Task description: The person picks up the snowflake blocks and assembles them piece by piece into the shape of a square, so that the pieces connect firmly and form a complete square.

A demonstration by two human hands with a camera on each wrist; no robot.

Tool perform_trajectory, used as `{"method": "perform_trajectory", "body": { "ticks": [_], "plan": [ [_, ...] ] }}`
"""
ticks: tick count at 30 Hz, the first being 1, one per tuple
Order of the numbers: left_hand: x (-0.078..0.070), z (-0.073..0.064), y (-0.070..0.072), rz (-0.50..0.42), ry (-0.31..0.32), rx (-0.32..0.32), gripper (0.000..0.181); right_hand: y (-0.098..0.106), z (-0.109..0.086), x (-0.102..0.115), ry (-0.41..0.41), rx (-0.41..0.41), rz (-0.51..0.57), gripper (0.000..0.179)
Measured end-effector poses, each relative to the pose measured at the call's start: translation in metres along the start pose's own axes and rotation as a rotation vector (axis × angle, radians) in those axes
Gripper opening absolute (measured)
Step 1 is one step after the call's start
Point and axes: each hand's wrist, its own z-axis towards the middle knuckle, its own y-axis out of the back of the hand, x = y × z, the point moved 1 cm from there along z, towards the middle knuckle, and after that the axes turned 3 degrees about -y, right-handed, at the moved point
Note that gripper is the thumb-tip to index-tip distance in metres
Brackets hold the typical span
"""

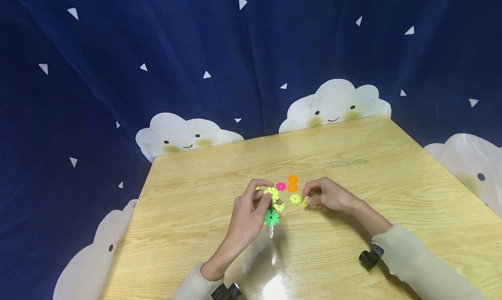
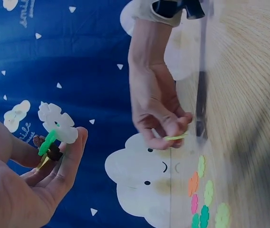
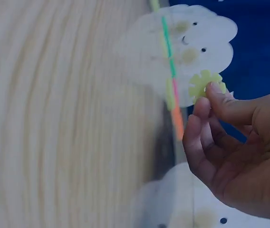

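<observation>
My left hand (image 1: pixel 245 213) grips a small cluster of joined notched plastic discs. A yellow disc (image 1: pixel 271 194) is at its top and a green disc (image 1: pixel 271 217) lower down. In the left wrist view a white disc (image 2: pixel 61 124) and a brown piece (image 2: pixel 54 152) show in the cluster too; the fingers hide part of it. To the right, my right hand (image 1: pixel 331 195) pinches a single yellow notched disc (image 3: pixel 199 86) between thumb and fingertips, low over the table. The two hands are apart, and so are their pieces.
Loose discs lie on the wooden table (image 1: pixel 188 213) between and beyond the hands: a pink disc (image 1: pixel 280 186), orange discs (image 1: pixel 292 178), a yellow disc (image 1: pixel 295 199) and green discs (image 2: pixel 204 216). A dark blue curtain (image 1: pixel 219 42) with clouds hangs behind the table.
</observation>
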Motion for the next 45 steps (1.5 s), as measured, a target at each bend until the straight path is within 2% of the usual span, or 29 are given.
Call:
{"method": "perform_trajectory", "body": {
  "ticks": [5,10,13,22,26,38,45],
  "plan": [
    [-0.001,0.002,-0.002,-0.056,-0.002,-0.003,0.023,-0.007,-0.009,0.021,0.098,-0.049,0.041,0.007],
    [-0.002,0.003,-0.003,-0.114,0.002,0.002,0.020,-0.017,-0.020,0.050,0.204,-0.180,0.106,0.010],
    [-0.003,0.002,-0.003,-0.115,0.017,0.017,0.019,-0.025,-0.027,0.064,0.257,-0.251,0.153,0.008],
    [-0.005,0.002,-0.004,-0.126,0.057,0.013,0.019,-0.045,-0.034,0.084,0.392,-0.408,0.221,0.015],
    [-0.006,0.002,-0.005,-0.117,0.058,0.013,0.019,-0.048,-0.033,0.086,0.417,-0.434,0.236,0.015],
    [-0.006,0.000,-0.005,-0.117,0.049,0.033,0.023,-0.054,-0.035,0.091,0.425,-0.449,0.207,0.015],
    [-0.003,0.000,-0.010,-0.144,0.032,0.023,0.022,-0.058,-0.037,0.092,0.462,-0.516,0.184,0.020]
  ]
}}
